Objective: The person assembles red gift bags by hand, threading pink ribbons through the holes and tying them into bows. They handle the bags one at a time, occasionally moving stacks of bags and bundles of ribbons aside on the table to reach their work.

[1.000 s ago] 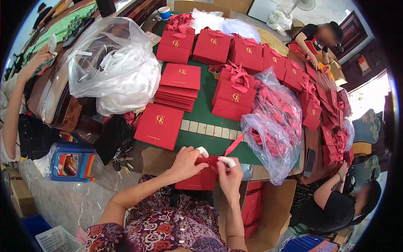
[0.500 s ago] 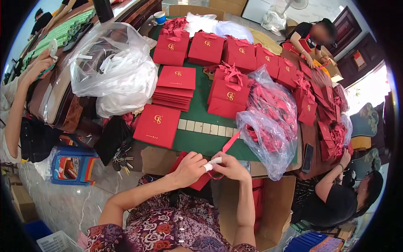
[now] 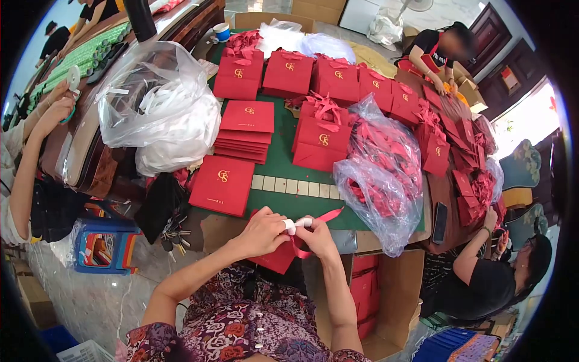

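At the table's near edge, my left hand (image 3: 264, 234) is closed at the top of a red paper bag (image 3: 275, 259), which is mostly hidden under it. Pinched in my right hand (image 3: 318, 240) is a red ribbon (image 3: 329, 215); one end sticks out to the upper right and a loop hangs below the fingers. White tape wraps fingers on both hands, and the fingertips nearly touch. Just beyond lies a flat red bag (image 3: 222, 186) with a gold logo. A clear plastic bag of red ribbons (image 3: 383, 187) rests to the right.
Several finished-looking red bags (image 3: 288, 73) stand along the green mat (image 3: 278, 205). A plastic bag of white material (image 3: 181, 117) sits left. A cardboard box (image 3: 395, 301) holding red bags is beside my right arm. Co-workers sit right and left; a phone (image 3: 440, 222) lies right.
Both hands stay together over the bag and have shifted slightly up. The ribbon's free end now points more sideways to the right. The whole view has shifted a little.
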Tool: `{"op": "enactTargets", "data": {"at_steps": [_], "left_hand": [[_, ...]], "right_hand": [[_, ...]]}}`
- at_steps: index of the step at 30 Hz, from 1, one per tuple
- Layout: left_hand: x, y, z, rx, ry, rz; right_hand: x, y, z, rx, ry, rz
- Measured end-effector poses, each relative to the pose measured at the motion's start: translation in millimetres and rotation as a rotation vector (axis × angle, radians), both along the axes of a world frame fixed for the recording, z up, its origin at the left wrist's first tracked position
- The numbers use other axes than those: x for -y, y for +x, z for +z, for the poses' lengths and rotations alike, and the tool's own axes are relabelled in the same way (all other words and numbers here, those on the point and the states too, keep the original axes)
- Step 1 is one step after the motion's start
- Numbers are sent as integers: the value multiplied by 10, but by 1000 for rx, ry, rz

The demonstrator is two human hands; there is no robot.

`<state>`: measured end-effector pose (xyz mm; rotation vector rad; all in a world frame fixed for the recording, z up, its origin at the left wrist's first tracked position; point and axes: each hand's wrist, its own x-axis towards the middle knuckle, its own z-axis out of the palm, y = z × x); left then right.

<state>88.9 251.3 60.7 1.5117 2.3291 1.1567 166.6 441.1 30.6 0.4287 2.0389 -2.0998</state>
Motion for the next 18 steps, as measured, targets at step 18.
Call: {"op": "enactTargets", "data": {"at_steps": [18], "left_hand": [[50, -258, 148, 228, -178, -131]], "right_hand": [[135, 37, -5, -18, -137, -73]]}}
